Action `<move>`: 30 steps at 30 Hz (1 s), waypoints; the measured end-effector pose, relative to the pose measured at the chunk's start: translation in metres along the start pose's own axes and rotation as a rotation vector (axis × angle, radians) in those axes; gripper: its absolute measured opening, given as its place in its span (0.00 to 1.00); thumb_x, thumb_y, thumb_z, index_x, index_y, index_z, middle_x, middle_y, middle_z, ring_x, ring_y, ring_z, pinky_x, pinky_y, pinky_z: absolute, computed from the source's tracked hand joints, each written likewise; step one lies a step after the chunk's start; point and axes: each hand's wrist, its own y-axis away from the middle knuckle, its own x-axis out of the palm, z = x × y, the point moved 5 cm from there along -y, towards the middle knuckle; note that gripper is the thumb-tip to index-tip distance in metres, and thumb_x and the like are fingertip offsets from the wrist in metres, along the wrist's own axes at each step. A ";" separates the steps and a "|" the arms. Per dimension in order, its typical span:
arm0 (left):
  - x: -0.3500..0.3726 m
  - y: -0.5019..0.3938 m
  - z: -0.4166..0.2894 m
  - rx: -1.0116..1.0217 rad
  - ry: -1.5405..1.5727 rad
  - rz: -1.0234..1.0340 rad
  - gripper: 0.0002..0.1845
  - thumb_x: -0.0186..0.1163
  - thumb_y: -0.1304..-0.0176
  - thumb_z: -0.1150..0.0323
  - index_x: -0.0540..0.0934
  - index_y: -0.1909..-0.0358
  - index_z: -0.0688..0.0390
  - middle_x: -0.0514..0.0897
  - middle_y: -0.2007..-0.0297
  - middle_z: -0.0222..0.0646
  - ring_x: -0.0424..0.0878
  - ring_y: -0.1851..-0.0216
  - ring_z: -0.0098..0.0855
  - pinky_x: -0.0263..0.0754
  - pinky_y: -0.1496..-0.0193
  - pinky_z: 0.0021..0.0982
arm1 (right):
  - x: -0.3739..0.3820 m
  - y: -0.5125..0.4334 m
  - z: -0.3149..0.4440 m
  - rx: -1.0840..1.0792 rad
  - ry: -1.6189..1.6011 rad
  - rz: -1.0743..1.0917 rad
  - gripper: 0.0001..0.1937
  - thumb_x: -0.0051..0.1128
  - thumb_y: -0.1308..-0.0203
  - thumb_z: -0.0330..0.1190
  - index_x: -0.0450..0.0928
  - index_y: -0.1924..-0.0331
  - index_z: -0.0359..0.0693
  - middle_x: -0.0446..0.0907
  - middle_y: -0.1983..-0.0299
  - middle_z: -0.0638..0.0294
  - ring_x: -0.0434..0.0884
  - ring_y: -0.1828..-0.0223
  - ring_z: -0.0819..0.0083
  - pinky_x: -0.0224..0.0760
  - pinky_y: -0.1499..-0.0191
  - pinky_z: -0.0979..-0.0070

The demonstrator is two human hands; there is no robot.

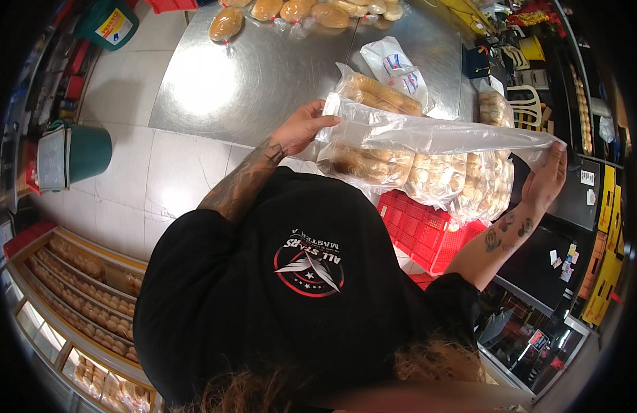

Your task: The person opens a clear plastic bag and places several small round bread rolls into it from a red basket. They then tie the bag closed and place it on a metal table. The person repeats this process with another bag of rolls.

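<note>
A long strip of clear plastic film or bags (pixel 442 133) is stretched between my two hands. My left hand (pixel 300 128) grips its folded near end at the table's corner, thumb on top. On the right, my right hand (pixel 546 178) holds the far end, fingers pressed against the plastic. Beneath the strip lie clear bags of bread rolls (pixel 434 175), several side by side. Another bag of long bread (pixel 383 94) sits just behind it, partly covered by the plastic.
A steel table (pixel 210 98) carries bagged buns (pixel 295 10) along its far side and a white printed plastic bag (pixel 393 64). Red crates (pixel 419 232) stand below the bread bags. A green bin (pixel 89 152) is on the left floor, with bread shelves (pixel 86 289) at lower left.
</note>
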 end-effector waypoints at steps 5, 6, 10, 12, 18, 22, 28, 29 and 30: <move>-0.003 -0.012 0.014 -0.003 0.105 -0.171 0.26 0.65 0.26 0.61 0.71 0.34 0.62 0.83 0.46 0.36 0.82 0.45 0.30 0.79 0.43 0.35 | 0.006 0.015 0.045 -0.063 -0.016 0.011 0.17 0.55 0.22 0.41 0.80 0.47 0.32 0.85 0.53 0.60 0.82 0.50 0.75 0.75 0.42 0.75; -0.005 -0.014 0.017 -0.008 0.096 -0.186 0.26 0.65 0.27 0.60 0.72 0.35 0.62 0.83 0.45 0.37 0.82 0.45 0.29 0.79 0.43 0.35 | 0.007 0.018 0.051 -0.076 -0.004 0.019 0.17 0.55 0.22 0.41 0.80 0.47 0.32 0.85 0.53 0.59 0.82 0.50 0.74 0.75 0.42 0.75; -0.010 -0.016 0.014 -0.001 -0.154 -0.148 0.28 0.68 0.28 0.57 0.73 0.35 0.62 0.84 0.45 0.37 0.82 0.46 0.28 0.79 0.45 0.33 | 0.003 0.024 0.066 -0.125 0.013 -0.015 0.17 0.55 0.22 0.41 0.79 0.48 0.32 0.85 0.54 0.57 0.83 0.51 0.72 0.77 0.43 0.73; -0.014 -0.016 0.010 0.037 -0.091 -0.162 0.26 0.68 0.29 0.56 0.75 0.38 0.61 0.85 0.46 0.35 0.82 0.48 0.26 0.80 0.47 0.32 | -0.005 0.022 0.067 -0.126 0.012 -0.094 0.17 0.54 0.21 0.41 0.79 0.48 0.31 0.84 0.53 0.56 0.83 0.51 0.71 0.78 0.45 0.73; -0.029 -0.012 -0.001 0.125 0.089 -0.214 0.21 0.65 0.27 0.53 0.79 0.44 0.60 0.85 0.50 0.29 0.82 0.55 0.24 0.79 0.51 0.30 | -0.022 0.007 0.058 -0.113 0.078 -0.149 0.19 0.55 0.22 0.42 0.78 0.45 0.30 0.84 0.51 0.56 0.84 0.51 0.70 0.78 0.45 0.73; -0.042 -0.011 0.007 0.041 0.298 -0.335 0.24 0.60 0.23 0.51 0.77 0.41 0.61 0.85 0.52 0.33 0.84 0.51 0.26 0.80 0.47 0.32 | -0.021 0.001 0.039 -0.099 0.084 -0.150 0.21 0.56 0.23 0.43 0.77 0.44 0.29 0.84 0.50 0.55 0.84 0.51 0.69 0.79 0.46 0.73; -0.055 -0.012 0.005 0.200 0.015 -0.369 0.26 0.58 0.24 0.45 0.80 0.46 0.60 0.86 0.60 0.27 0.82 0.59 0.21 0.78 0.52 0.28 | -0.031 0.000 0.012 -0.036 0.220 -0.292 0.21 0.53 0.22 0.45 0.77 0.44 0.32 0.84 0.50 0.55 0.84 0.49 0.67 0.79 0.46 0.70; -0.057 -0.012 0.006 0.182 0.004 -0.359 0.26 0.58 0.23 0.46 0.78 0.44 0.61 0.85 0.56 0.30 0.82 0.55 0.23 0.78 0.49 0.29 | -0.036 -0.001 0.009 -0.032 0.245 -0.327 0.22 0.53 0.21 0.46 0.77 0.44 0.32 0.84 0.50 0.55 0.84 0.49 0.67 0.79 0.46 0.69; -0.058 -0.012 0.005 0.174 -0.002 -0.316 0.26 0.57 0.22 0.47 0.77 0.42 0.62 0.85 0.53 0.32 0.83 0.52 0.25 0.79 0.47 0.30 | -0.040 -0.001 0.007 -0.035 0.280 -0.363 0.22 0.52 0.21 0.46 0.77 0.44 0.33 0.84 0.49 0.55 0.84 0.49 0.67 0.80 0.45 0.69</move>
